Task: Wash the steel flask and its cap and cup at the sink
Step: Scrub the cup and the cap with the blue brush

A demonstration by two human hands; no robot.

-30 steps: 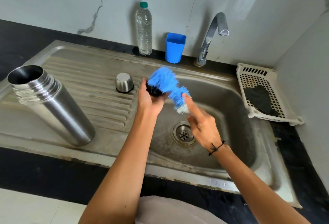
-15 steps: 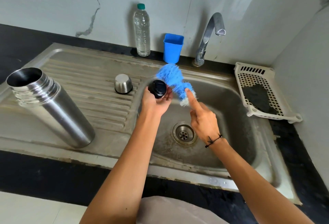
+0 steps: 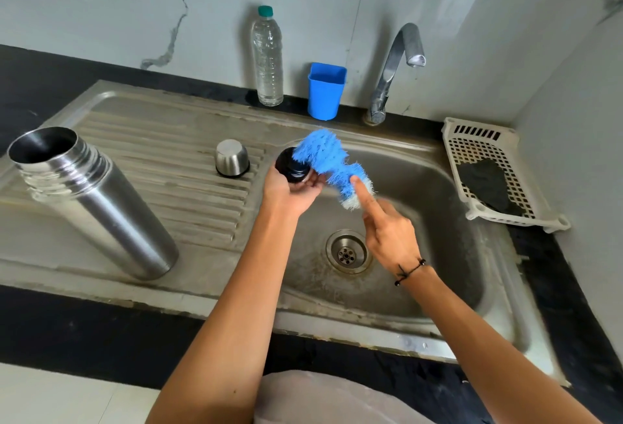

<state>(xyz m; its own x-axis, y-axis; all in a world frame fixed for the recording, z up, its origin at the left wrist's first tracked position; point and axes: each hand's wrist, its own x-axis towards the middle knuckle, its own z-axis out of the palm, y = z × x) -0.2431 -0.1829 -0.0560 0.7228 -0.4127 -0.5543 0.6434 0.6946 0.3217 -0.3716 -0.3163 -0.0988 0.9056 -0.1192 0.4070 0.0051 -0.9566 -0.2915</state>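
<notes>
Marble-veined wall runs behind a steel sink (image 3: 438, 339) set into a dark desk (image 3: 84, 332), with the ribbed draining board on the left and the basin on the right.

The left hand (image 3: 290, 192) holds the black cap (image 3: 290, 165) over the near-left edge of the basin, its fingers curled round it from below so the cap's open face is turned toward the brush; held there, drips would likely fall into the basin rather than onto the board. The right hand (image 3: 387, 231) grips the blue bristle brush (image 3: 332, 162) at its lower end, index finger stretched along it, probably to steer and press the bristles, which touch the cap's far-right side.

The steel flask (image 3: 97, 207) stands open-mouthed on the near-left of the draining board, well apart from the hands, seemingly waiting its turn. The steel cup (image 3: 232, 157) sits upside down on the ribs just left of the cap, a position that would let it drain.

Against the far wall stand a plastic water bottle (image 3: 268, 59) and a blue tumbler (image 3: 326, 91), with the tap (image 3: 396, 66) to their right; no water is seen running. A white slotted tray (image 3: 485, 150) at the far right holds a dark scouring pad (image 3: 485, 184).
</notes>
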